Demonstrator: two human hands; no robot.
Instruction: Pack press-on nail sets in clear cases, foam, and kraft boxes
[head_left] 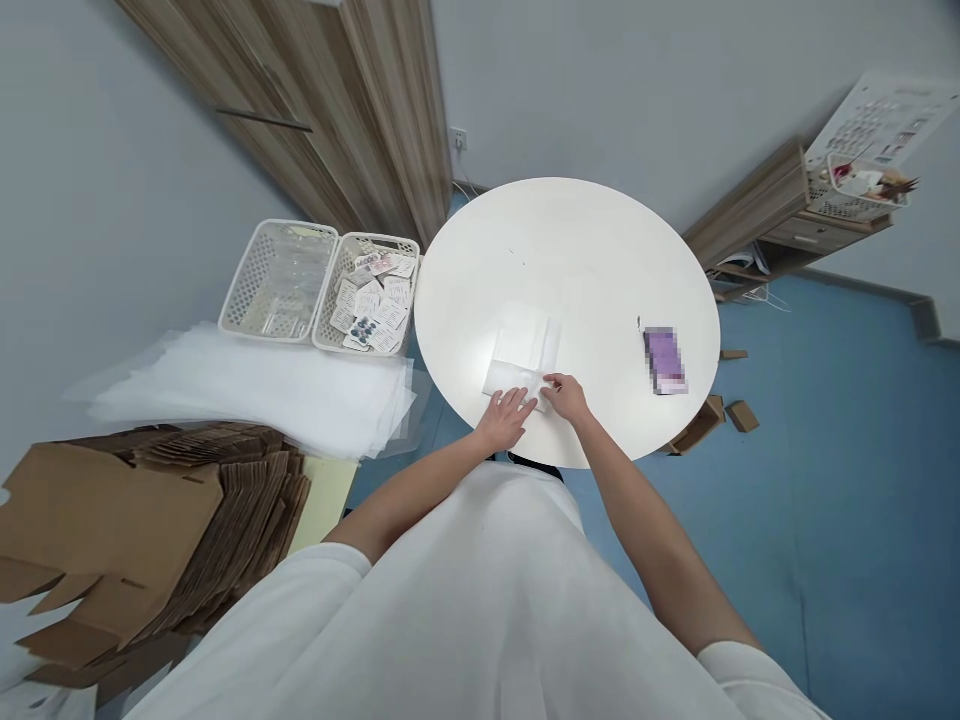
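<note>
On the round white table, close to its near edge, lies a white, partly see-through wrapping sheet with a folded strip along its near side. A further part of it stretches away from me. My left hand rests on the near left part of the fold, palm down with fingers spread. My right hand is at the right end of the fold, its thumb and fingertips pinched together on the sheet's edge. Both hands are close together.
A purple blurred item lies at the table's right. To the left stand two white baskets, one with clear packets, one with printed cards. Nearer are white sheets and stacked flat cardboard boxes. A cabinet stands behind.
</note>
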